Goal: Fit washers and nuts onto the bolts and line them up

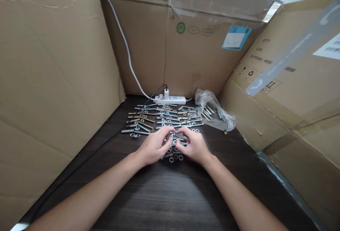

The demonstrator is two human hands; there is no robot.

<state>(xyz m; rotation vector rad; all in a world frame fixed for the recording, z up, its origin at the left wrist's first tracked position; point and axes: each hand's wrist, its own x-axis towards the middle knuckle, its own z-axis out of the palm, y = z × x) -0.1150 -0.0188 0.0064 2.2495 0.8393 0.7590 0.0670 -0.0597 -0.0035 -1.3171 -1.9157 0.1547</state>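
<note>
My left hand [155, 146] and my right hand [196, 145] meet over a group of small metal parts on the dark table [170, 192]. Both have thumb and fingers curled inward, with the fingertips nearly touching each other. Small silvery metal pieces [181, 137] show between them; which piece each hand grips is too small to tell. Below the fingers lie several washers or nuts [171, 159]. Behind the hands, metal bolts with sleeves [167, 119] lie in rows, some silver and some brassy, with rings among them.
A clear plastic bag [212, 112] with more metal bolts lies at the back right. A white power strip [174, 100] with a plugged-in charger [166, 93] sits at the back. A black cable [106, 142] runs along the left. Cardboard walls [143, 47] surround the table.
</note>
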